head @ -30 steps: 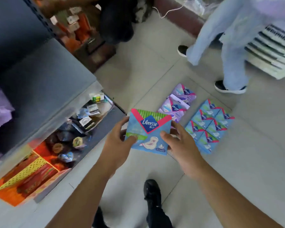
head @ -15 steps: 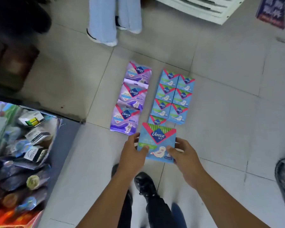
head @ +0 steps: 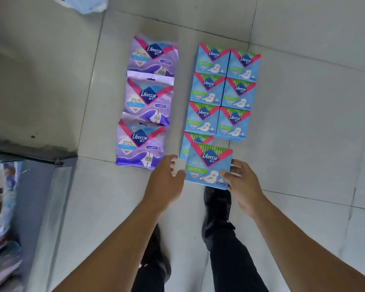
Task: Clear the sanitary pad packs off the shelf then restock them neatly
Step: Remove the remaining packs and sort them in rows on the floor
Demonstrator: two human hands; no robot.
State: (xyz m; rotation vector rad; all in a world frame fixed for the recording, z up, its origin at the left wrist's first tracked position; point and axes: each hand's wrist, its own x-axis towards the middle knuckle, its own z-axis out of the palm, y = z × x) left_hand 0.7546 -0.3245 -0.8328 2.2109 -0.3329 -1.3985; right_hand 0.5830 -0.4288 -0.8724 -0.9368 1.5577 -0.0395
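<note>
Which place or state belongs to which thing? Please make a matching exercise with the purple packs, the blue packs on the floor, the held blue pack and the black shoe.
1. purple packs
2. blue packs on the floor
3. held blue pack
4. black shoe

A. gripped by the right hand
B. two columns side by side
C. just below the held pack in the picture
D. one column of three

Pairs: 1-D, 2-B, 3-A, 4-C

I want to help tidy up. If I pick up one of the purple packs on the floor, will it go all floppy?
Probably a bit floppy: the nearest purple pack looks like a soft, wrinkly wrapper with bulging sides. It is likely light, being padded and thin. It may feel slippery, since the wrapper looks shiny. The blue pack in the right hand keeps a squarer shape, so it seems firmer.
</note>
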